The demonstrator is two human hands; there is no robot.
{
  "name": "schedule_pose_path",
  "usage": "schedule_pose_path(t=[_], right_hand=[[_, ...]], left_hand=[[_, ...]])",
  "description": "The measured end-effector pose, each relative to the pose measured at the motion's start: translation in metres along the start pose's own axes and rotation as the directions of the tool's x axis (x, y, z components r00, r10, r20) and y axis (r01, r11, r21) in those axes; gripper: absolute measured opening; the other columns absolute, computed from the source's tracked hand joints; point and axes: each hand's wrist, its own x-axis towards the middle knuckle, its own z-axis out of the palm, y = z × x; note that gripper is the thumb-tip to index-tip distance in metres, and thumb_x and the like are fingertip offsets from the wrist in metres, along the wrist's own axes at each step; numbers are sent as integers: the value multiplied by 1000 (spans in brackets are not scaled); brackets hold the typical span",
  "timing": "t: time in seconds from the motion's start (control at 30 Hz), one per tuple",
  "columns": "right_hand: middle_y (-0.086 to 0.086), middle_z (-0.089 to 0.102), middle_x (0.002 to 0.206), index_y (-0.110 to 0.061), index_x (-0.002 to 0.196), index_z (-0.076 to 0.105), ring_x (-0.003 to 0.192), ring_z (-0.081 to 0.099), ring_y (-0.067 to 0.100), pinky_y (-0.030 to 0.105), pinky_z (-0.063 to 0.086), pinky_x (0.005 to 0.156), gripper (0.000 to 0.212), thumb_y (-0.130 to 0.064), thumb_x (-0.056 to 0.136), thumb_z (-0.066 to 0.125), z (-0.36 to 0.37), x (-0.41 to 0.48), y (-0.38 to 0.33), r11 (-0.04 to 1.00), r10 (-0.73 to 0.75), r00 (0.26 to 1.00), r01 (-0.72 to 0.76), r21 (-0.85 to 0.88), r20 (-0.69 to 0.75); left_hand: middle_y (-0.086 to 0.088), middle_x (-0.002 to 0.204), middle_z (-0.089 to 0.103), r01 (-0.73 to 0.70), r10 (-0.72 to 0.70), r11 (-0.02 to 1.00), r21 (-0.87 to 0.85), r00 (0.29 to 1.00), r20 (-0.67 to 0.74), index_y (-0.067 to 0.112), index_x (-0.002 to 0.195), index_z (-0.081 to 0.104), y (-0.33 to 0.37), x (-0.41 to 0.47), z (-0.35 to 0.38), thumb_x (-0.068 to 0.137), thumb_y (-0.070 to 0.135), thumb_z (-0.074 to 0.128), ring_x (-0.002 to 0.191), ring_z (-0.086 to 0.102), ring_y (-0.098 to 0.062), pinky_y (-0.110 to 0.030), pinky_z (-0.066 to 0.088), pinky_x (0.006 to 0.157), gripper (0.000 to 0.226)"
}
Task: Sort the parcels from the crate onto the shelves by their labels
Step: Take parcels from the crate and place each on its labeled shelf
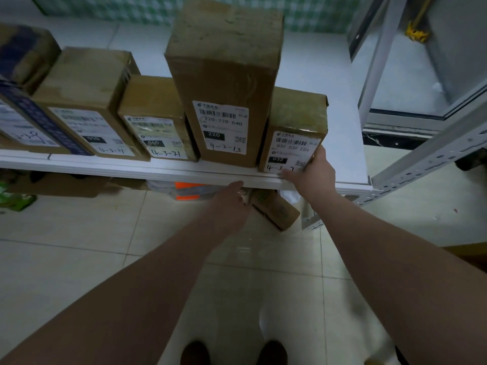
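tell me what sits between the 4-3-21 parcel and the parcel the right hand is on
In the head view, the tall 4-3-13 parcel stands between the 4-3-21 parcel and the 032 parcel that the right hand holds.

Row of brown cardboard parcels [155,106], white labels facing forward, on white shelf [316,61] across upper frame. Tall parcel [224,83] upright at centre; small parcel [292,119] just right of it.
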Motion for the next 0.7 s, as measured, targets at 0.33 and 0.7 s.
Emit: schedule_pose_path(t=[0.33,0.7], right_hand=[[4,67,82,-13,82,69,77,60,19,32,50,75,7,-19,86,68,-20,-103,-19,936,280,958,-288,203,67],[1,49,65,-17,79,54,38,32,6,17,26,37,15,-12,92,59,7,-246,-141,834,266,873,-421,357,408]], left_hand=[[-10,74,59,-7,7,1000,2,993,-117,6,82,62,11,-95,-36,88,19,58,60,51,-17,-33,47,63,15],[-2,59,38,155,-217,922,-355,966,-142,11,83,62,-34,-218,-135,90,15,58,52,34,-13,-22,29,47,8]])
